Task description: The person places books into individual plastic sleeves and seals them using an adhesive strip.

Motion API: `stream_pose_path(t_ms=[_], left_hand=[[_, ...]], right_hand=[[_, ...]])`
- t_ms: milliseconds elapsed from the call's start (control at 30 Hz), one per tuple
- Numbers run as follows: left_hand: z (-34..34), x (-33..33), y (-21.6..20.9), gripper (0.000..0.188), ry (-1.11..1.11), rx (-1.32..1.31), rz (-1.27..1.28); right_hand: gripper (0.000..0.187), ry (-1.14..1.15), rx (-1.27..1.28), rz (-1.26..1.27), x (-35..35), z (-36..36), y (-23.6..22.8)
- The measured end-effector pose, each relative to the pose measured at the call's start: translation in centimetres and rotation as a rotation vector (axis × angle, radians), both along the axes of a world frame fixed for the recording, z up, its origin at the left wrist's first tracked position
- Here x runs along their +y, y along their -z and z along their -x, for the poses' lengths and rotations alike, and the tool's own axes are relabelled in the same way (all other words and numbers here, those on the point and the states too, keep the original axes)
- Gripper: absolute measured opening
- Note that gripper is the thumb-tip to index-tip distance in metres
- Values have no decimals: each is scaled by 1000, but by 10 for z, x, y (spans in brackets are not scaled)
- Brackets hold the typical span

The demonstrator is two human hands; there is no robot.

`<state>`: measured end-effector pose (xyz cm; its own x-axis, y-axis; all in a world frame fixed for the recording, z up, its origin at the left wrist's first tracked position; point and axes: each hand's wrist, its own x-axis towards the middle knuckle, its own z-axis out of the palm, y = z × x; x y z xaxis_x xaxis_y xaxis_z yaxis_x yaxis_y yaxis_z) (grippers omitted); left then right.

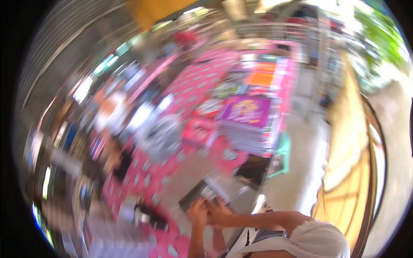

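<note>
Flat dark item (198, 194) sits low on the pink worktop (189, 86), both hands on it: left hand (198, 213) and right hand (218, 211) meet at its near edge, grip lost in blur. Purple stack (249, 124) beyond it could topple if nudged.

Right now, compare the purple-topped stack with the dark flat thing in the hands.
The purple-topped stack is tall, many layers deep; the dark flat thing is a single thin slab. The stack rests untouched on the pink-covered table, while the slab lies under the left hand and right hand. The stack's top is bright purple; the slab is dark. Both are flat and rectangular, though blurred.
</note>
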<state>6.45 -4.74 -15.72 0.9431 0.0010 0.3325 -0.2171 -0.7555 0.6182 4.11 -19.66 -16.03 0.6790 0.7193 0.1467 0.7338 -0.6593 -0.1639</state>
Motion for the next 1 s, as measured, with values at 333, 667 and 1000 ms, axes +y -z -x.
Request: stream_pose_path(t_ms=[333,667,1000], left_hand=[[-43,-59,3,81,225,14,-456],[-38,-79,-2,64,262,22,-435],[-23,-65,-6,50,185,-66,-440]], right_hand=[[50,116,-152,-438,0,-30,15],[39,109,-141,-346,10,-45,12],[29,40,-154,-208,21,-73,6]])
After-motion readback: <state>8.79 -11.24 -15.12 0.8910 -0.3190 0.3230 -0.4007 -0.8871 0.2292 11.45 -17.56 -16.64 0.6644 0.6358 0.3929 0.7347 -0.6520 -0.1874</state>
